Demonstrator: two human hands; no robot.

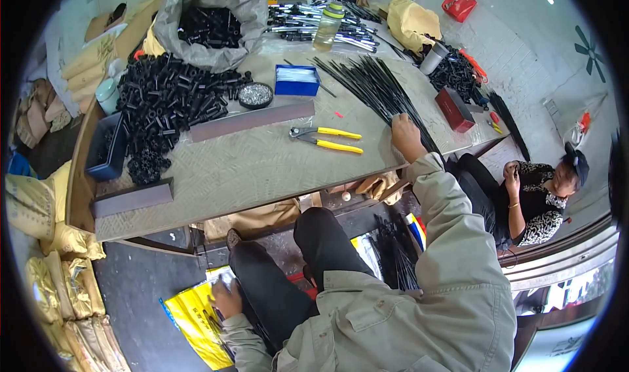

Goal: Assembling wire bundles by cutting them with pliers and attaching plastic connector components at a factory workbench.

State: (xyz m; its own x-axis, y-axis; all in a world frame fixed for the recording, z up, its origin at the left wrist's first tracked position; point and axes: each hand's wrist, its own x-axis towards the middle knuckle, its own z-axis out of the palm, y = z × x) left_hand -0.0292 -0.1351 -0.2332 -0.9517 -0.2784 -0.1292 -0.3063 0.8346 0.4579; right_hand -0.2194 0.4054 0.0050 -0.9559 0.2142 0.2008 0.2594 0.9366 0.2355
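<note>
Head view: our right hand (pixel 404 135) rests on the near ends of the thin black rods (pixel 377 87), which fan across the worktop (pixel 249 169) toward 11 o'clock; its fingers lie flat, clasping nothing. We judge the rods light, springy and slippery, so gather them by the near ends. Our left hand (pixel 225 298), at 7 o'clock, reaches to the yellow bag (pixel 193 326); whether its fingers close we cannot tell.

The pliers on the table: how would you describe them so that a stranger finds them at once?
Look at the middle of the long grey table, just below the blue box. The pliers lie flat there, alone on bare surface. Their bright yellow handles set them apart from the black tubes and black rods nearby.
</note>
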